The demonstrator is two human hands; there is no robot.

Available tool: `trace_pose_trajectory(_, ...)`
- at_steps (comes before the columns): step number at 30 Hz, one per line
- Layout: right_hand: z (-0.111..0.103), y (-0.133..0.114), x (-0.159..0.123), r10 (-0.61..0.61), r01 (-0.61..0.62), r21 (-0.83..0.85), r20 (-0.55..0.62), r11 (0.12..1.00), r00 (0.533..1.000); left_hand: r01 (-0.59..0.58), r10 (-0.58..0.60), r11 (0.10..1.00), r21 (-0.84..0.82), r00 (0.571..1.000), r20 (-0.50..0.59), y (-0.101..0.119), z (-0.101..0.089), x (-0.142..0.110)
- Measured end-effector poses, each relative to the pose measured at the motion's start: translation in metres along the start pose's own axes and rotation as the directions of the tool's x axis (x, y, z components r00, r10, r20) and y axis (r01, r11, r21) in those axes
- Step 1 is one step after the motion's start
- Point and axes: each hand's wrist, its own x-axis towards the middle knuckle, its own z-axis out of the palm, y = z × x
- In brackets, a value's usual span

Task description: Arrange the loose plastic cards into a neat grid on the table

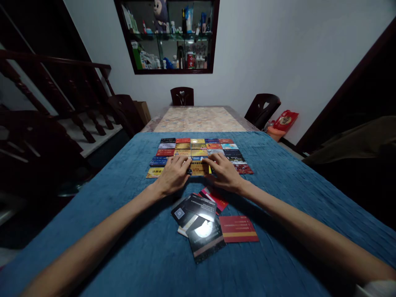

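Observation:
A gold VIP card [199,169] lies at the near edge of a block of cards laid in rows. My left hand [173,174] has its curled fingers at the card's left edge. From the other side, the fingers of my right hand [225,173] hold its right edge. Both hands hide parts of the neighbouring cards. A yellow card [154,173] shows left of my left hand, and a dark red card [244,169] right of my right hand. Closer to me is a loose pile with black cards [206,239], a red card [239,229] and a pink-red card [215,199].
A blue cloth [130,247] covers the near part of the table, with a patterned tabletop [201,117] beyond it. Dark chairs [262,110] stand around the far end. A glass-shelved cabinet [173,72] is set in the wall, and a stair railing [74,62] runs at left.

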Motion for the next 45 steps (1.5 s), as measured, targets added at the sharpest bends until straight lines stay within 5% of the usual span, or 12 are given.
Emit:
trace_pose_trajectory(28, 0.076, 0.039, 0.101, 0.310, -0.332, 0.017, 0.309, 0.943, 0.899, 0.206, -0.205, 0.978, 0.028, 0.928, 0.311, -0.099, 0.037, 0.056)
trace_pose_trajectory(45, 0.098, 0.056, 0.109, 0.326, -0.349, -0.025, 0.425, 0.937, 0.844, 0.220, -0.213, 0.975, 0.023, 0.910, 0.354, -0.108, 0.053, 0.062)
